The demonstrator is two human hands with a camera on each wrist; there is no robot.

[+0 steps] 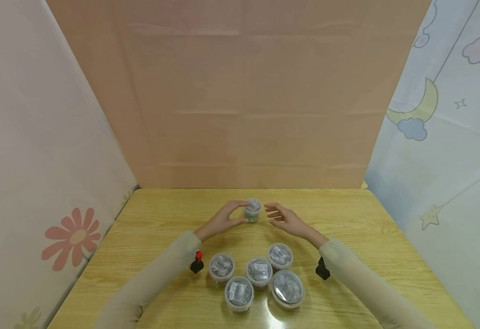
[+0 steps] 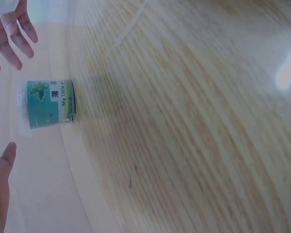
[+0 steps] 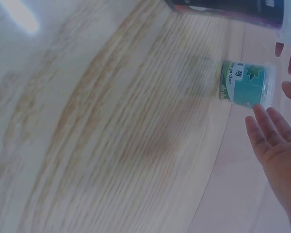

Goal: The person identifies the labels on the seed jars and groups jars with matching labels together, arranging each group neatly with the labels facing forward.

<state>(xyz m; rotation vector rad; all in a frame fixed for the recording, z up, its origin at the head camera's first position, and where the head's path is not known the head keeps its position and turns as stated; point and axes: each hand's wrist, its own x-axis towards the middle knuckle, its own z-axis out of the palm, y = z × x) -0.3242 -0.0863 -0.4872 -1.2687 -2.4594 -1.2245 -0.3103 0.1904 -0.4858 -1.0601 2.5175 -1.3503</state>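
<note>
A small lidded cup point(image 1: 252, 210) with a green leaf label stands on the far part of the wooden table. Its teal side and lettering show on the cup point(image 2: 49, 104) in the left wrist view. My left hand point(image 1: 223, 219) is at its left, thumb and fingers spread in a C shape. From the head, those fingertips seem to meet the cup's edge; the left wrist view has a gap there. To the right, my right hand point(image 1: 287, 221) is held apart from the cup with loosely bent fingers, also seen beside the cup point(image 3: 247, 85) in the right wrist view.
Nearer to me stand several more lidded cups: a left one point(image 1: 221, 267), a front one point(image 1: 239, 294), a middle one point(image 1: 259, 271), a back one point(image 1: 280, 255) and a wider one point(image 1: 287, 289). A tan backdrop point(image 1: 244, 114) rises behind the table point(image 1: 161, 205).
</note>
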